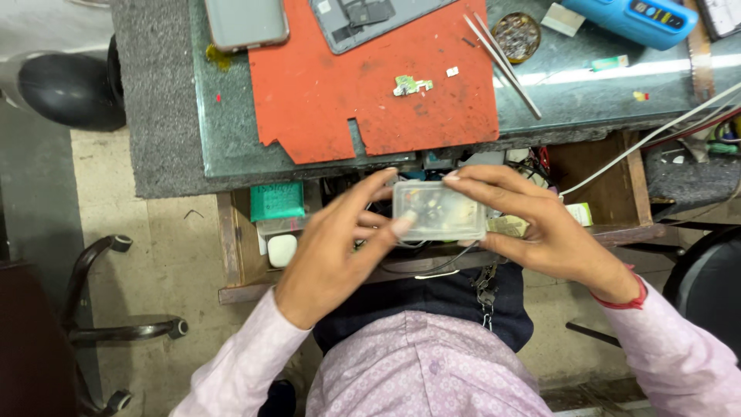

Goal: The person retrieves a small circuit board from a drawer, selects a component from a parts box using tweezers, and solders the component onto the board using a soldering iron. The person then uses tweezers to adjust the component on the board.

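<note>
Both hands hold a small clear plastic box [438,210] of tiny parts over an open wooden drawer [617,185]. My left hand [333,245] grips the box's left end, thumb on its front edge and fingers along the top. My right hand [540,224] clasps the right end with the fingers stretched over the lid. On the worktop above lies a red mat [324,85] with a small green circuit board [409,85], an opened grey phone [370,19] and a pair of tweezers [502,63].
A phone with a grey back [245,22] lies at the mat's top left. A round tin [515,35] and a blue tool [629,17] sit at the right. The drawer holds a green box [276,201], a white case [282,249] and cables. A chair base [100,309] stands left.
</note>
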